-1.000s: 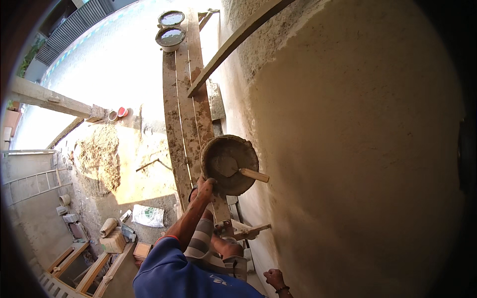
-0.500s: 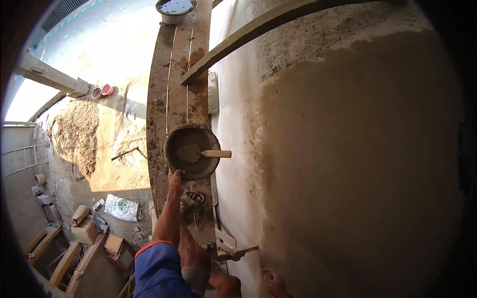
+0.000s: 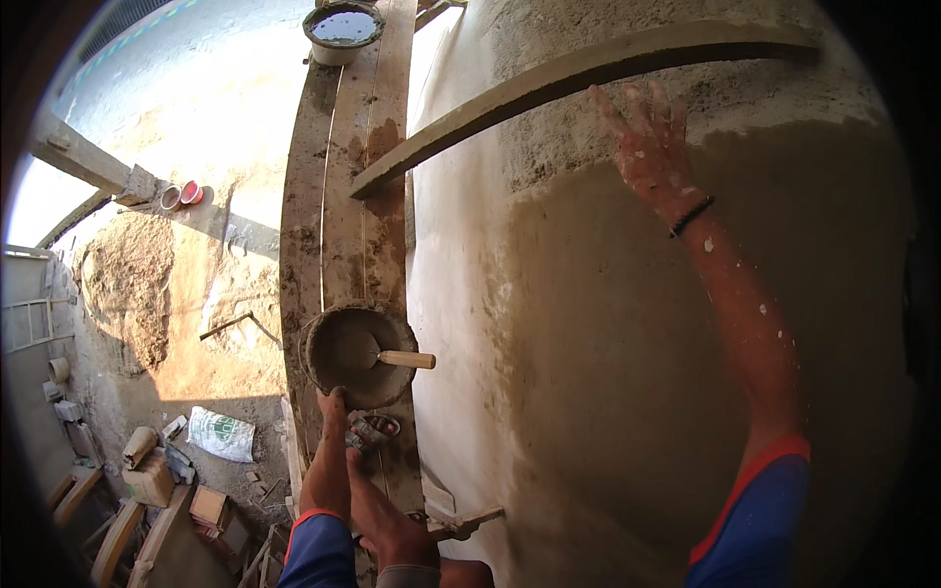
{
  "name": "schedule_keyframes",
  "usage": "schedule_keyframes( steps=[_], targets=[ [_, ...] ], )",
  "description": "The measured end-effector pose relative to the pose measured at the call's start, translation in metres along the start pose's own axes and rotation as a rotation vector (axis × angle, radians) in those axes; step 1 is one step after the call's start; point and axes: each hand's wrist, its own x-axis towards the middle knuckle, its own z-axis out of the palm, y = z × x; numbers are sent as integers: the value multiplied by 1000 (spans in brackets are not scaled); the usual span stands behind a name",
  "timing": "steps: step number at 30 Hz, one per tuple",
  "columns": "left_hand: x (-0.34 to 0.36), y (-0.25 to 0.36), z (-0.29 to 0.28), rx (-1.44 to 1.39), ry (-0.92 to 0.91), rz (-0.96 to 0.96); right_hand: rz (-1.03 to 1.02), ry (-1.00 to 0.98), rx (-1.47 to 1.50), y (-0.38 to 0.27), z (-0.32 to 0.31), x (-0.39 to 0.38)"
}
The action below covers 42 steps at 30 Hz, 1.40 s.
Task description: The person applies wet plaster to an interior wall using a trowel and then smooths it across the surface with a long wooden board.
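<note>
My left hand (image 3: 331,400) grips the near rim of a round, mortar-caked bucket (image 3: 407,321) on the scaffold planks. Inside lies grey wet mortar (image 3: 338,338). A trowel (image 3: 404,360) rests across the bucket, its blade in the mortar and its wooden handle sticking out over the right rim. Against the wall my right hand (image 3: 649,162) is raised with its fingers spread and nothing in it. Just beyond its fingertips is a long wooden straightedge (image 3: 549,93), slanting from the planks up along the wall. Whether the fingertips touch it I cannot tell.
The wall (image 3: 627,343) to the right bears smooth damp plaster, with a rough band above. A water bucket (image 3: 335,51) stands at the planks' (image 3: 338,216) far end. My sandalled foot (image 3: 372,429) is behind the mortar bucket. Below left lie a sand heap (image 3: 127,294) and a white sack (image 3: 221,434).
My right hand has risen from the lower edge to the straightedge, its fingers now spread. The bucket and planks sit lower in the picture as the view shifts. My left hand keeps its grip.
</note>
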Motion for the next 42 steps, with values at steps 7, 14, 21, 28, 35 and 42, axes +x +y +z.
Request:
schedule_keyframes(
  steps=[7,14,21,28,35,42],
  targets=[
    [-16,-23,-84,670,170,435,49,-257,-302,50,35,108],
    [-104,47,-186,305,146,-253,-8,-383,-251,60,20,116],
    [-167,116,-84,30,-130,-106,-327,-199,-73,35,-155,88],
    [-263,243,177,-654,-752,-331,-174,-467,536,105,-290,-38],
    [-304,245,168,-1024,-974,-407,325,-567,905,81,-374,-244],
    [-383,180,95,-666,-963,-535,797,-1331,1582,41,-442,-472]
  ],
)
